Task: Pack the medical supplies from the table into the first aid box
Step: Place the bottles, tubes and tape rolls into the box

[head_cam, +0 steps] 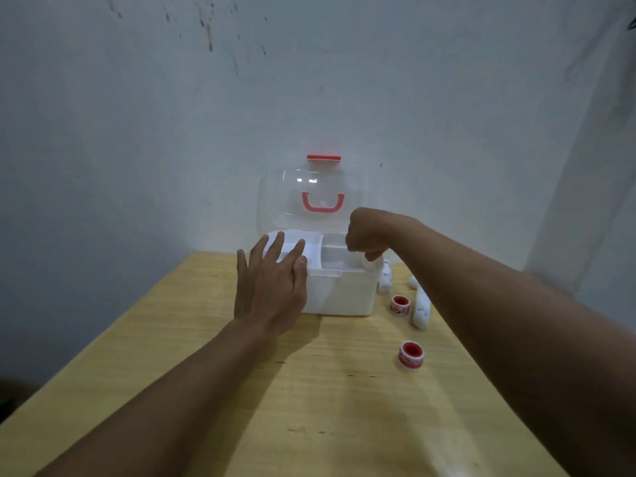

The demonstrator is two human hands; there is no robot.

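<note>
**Packing supplies into the open first aid box**

Resting flat, fingers spread, the left hand is lying against the near-left corner of the white first aid box, fingertips reaching over its rim. The right hand is curling knuckles-up over the box's right edge, thumb and fingers pinching a small white object; what it is cannot be told. The clear lid is standing upright beyond both hands, its red handle showing through and its red latch on top. Below the right forearm, on the wooden table, a near tape roll and a far tape roll are sitting apart. Two white gauze rolls are lying alongside: one just beside the box, one partly under the forearm.
</note>
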